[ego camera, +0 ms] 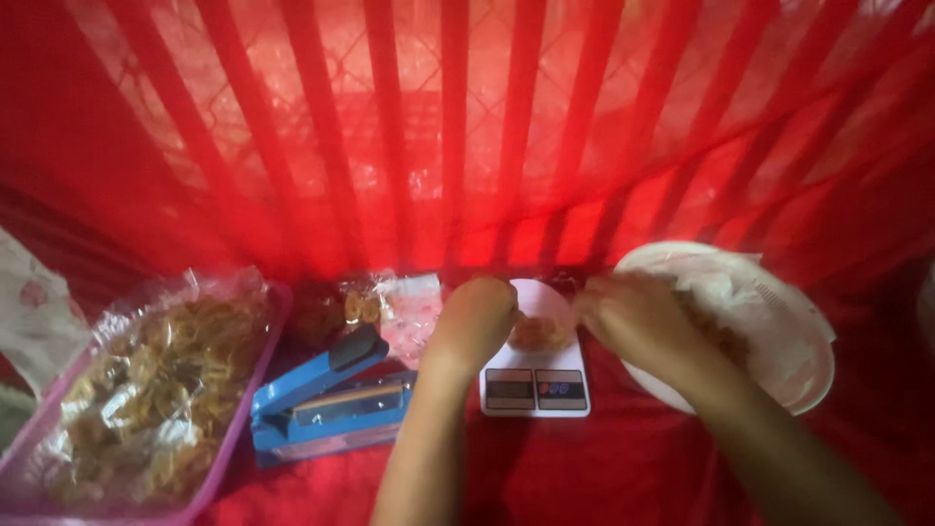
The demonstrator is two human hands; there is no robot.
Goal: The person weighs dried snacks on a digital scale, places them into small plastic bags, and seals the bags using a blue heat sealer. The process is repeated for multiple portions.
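Nearest are the two forearms, reaching up from the bottom edge to a small white scale (535, 375) on the red-covered tabletop (604, 468). The scale's display and buttons face the person; its round pan lies just beyond, under the fingers.

The left hand (474, 317) is curled in a loose fist at the pan's left edge, knuckles up. Whether its fingers pinch anything I cannot tell, because the hand hides its own tips. The right hand (633, 317) comes in from the right, fingers bent down toward the pan; the frame is blurred, so its grip is also unclear. Between the two sets of fingers sits a small brownish heap of snack (541, 333) on the pan, seemingly inside clear film.

As I judge it, this is portioning by weight. To do it well, both hands should lift clear of the pan before the reading is taken, since any resting finger adds weight. Pieces are best added a few at a time, and the display kept uncovered by the wrists.

Right of the right fingers is a white plate (789, 360) with more snack. Left of the left fingers are a blue heat sealer (326, 399), filled bags (390, 307) behind it, then a tray (248, 409) of loose snack. Farthest back are red slats (453, 127).
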